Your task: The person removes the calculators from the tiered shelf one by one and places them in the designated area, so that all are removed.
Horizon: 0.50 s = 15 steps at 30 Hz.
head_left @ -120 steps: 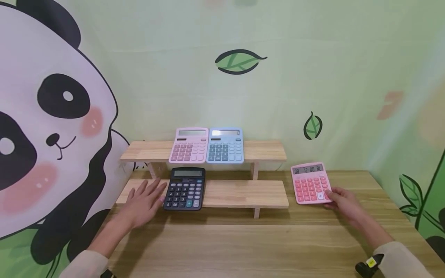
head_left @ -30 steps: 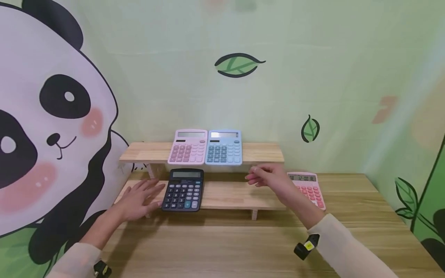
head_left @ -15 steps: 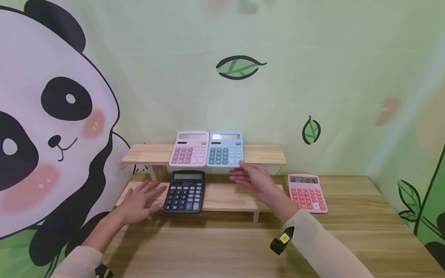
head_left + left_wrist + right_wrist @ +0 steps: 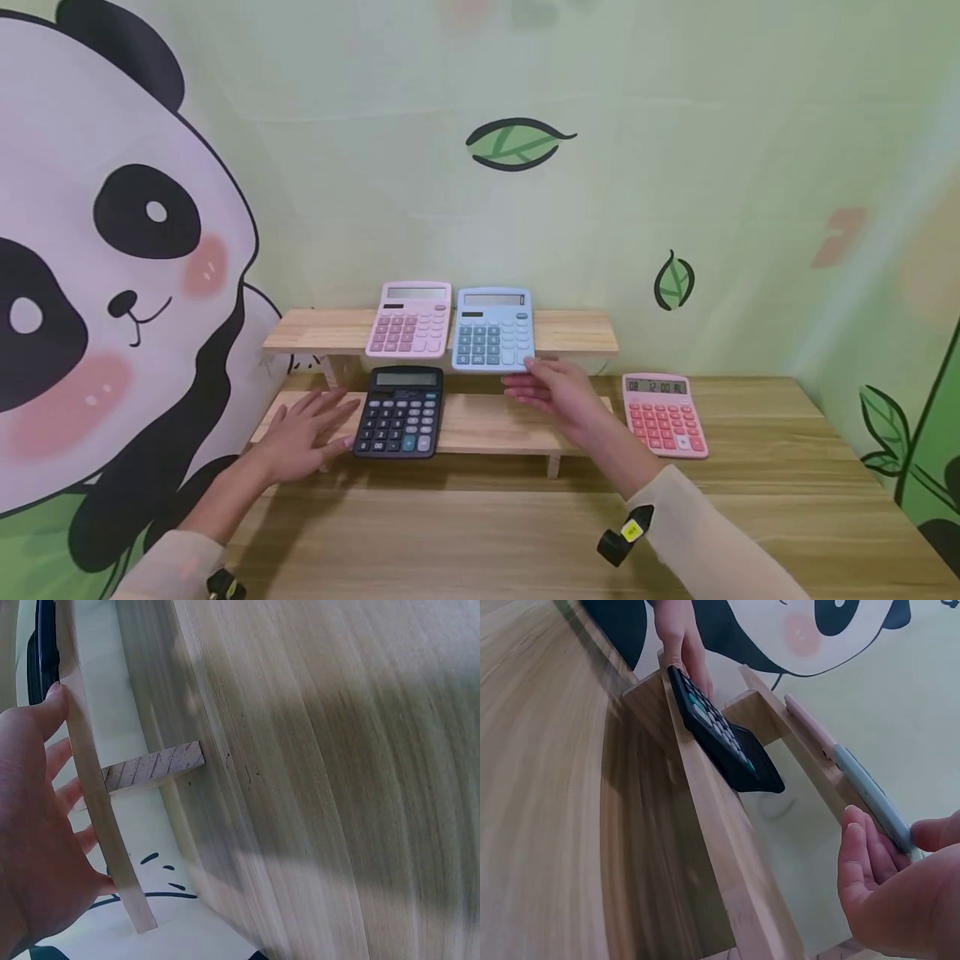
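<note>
My right hand (image 4: 555,396) pinches the lower right corner of a light blue calculator (image 4: 493,329), thumb on its face and fingers beneath. That calculator sits at the upper shelf (image 4: 573,332), its bottom edge past the shelf's front edge. Just left of it, with a small gap, a pale pink calculator (image 4: 409,320) leans on the same shelf. My left hand (image 4: 303,437) lies spread on the left end of the lower shelf (image 4: 495,423), thumb touching the edge of a black calculator (image 4: 399,413). In the right wrist view the blue calculator (image 4: 874,799) shows edge-on between thumb and fingers.
A bright pink calculator (image 4: 665,415) lies on the wooden table (image 4: 480,533), right of the two-step wooden stand. Behind stands a green backdrop (image 4: 360,167) printed with a panda and leaves.
My right hand left the bright pink calculator on the table and moved left to the blue one. Since half a second ago the blue calculator has shifted right and forward, away from the pale pink one.
</note>
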### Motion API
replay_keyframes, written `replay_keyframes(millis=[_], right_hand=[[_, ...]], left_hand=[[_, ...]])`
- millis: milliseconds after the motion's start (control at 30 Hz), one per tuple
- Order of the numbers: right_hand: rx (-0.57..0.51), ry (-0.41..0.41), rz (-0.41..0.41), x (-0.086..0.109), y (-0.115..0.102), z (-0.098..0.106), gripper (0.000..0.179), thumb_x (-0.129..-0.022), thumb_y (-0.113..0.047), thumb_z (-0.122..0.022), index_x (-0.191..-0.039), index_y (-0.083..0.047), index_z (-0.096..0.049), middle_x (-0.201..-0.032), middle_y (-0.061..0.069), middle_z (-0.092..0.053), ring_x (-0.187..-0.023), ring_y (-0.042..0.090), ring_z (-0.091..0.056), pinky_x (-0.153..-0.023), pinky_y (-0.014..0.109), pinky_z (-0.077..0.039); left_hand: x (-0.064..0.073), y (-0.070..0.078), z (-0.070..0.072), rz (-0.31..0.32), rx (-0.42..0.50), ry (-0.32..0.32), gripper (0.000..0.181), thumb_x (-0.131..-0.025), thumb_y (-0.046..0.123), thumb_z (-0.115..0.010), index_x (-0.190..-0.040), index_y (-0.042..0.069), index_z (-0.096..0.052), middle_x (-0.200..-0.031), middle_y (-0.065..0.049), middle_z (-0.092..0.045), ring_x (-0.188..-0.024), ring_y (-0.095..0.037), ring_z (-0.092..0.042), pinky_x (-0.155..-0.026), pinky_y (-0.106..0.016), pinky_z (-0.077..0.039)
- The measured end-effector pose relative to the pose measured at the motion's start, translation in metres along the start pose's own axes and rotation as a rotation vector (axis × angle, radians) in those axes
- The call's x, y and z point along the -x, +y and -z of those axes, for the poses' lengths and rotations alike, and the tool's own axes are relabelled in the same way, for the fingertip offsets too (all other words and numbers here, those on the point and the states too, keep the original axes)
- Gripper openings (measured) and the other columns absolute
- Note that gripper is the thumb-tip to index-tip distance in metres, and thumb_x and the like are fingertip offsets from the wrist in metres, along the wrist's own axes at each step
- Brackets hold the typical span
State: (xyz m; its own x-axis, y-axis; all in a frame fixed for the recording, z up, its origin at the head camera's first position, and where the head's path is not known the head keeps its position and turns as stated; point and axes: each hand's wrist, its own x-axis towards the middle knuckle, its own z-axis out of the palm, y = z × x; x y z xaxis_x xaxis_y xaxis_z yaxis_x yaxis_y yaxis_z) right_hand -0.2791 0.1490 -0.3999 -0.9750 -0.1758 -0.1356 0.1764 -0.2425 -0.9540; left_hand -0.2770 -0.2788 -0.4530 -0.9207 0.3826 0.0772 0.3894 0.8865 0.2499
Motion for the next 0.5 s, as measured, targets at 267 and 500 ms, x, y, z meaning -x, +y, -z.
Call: replay_keyframes(millis=[267, 500], right_hand=[[-0.003, -0.021, 0.002, 0.010, 0.005, 0.010, 0.039, -0.112, -0.021, -0.055, -0.136, 0.009, -0.060, -0.118, 0.022, -0.076, -0.119, 0.039, -0.071, -0.111, 0.050, -0.050], [-0.077, -0.006, -0.028, 0.003, 0.004, 0.013, 0.044, -0.112, -0.028, -0.055, -0.142, 0.004, -0.057, -0.129, 0.027, -0.069, -0.127, 0.044, -0.065, -0.107, 0.046, -0.054]], left_hand=[[0.001, 0.001, 0.001, 0.006, -0.002, -0.006, 0.072, -0.103, 0.063, -0.055, -0.161, 0.021, -0.048, -0.170, -0.018, -0.033, -0.156, -0.054, -0.019, -0.114, -0.085, -0.009], [0.000, 0.001, -0.001, 0.003, -0.001, 0.002, 0.072, -0.103, 0.062, -0.056, -0.161, 0.021, -0.048, -0.170, -0.018, -0.034, -0.156, -0.054, -0.018, -0.114, -0.085, -0.009]])
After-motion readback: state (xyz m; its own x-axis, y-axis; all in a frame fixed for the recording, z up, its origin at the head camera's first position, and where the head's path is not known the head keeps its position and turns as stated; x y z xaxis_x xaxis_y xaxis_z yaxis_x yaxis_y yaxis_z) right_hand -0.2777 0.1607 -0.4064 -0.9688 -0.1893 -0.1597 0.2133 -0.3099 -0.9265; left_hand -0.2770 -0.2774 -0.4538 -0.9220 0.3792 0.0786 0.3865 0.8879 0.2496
